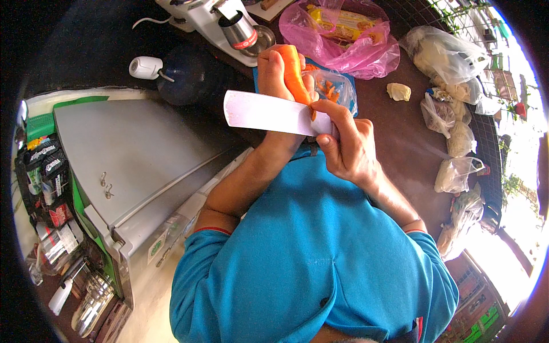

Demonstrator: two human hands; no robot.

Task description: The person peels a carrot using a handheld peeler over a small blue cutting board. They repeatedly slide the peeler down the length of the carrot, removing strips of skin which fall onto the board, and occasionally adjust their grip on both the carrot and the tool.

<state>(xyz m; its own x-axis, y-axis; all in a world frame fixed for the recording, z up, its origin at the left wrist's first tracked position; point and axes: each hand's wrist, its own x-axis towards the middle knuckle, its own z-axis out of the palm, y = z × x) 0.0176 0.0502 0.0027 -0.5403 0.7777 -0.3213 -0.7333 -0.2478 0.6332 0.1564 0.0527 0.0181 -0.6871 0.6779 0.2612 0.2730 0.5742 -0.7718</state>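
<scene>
My left hand [273, 77] is closed around a bright orange carrot [294, 74], which tilts with its upper end away from me. A broad, flat, pale lilac blade-like tool [260, 112] lies across the carrot's near end and in front of my left wrist. My right hand [353, 146] pinches the right end of this tool between thumb and fingers, and its exact kind is unclear. A bit of orange peel shows where tool and carrot meet. Beyond my hands, a clear plastic bag [344, 91] with orange shavings lies on a blue surface [351, 106].
A pink plastic bag [372, 60] holding a yellow packet is at the back of the brown table [409, 148]. A white machine with a metal cup [237, 31] stands back left. Several tied plastic bags [457, 137] line the right edge. A grey refrigerator [143, 148] is at left.
</scene>
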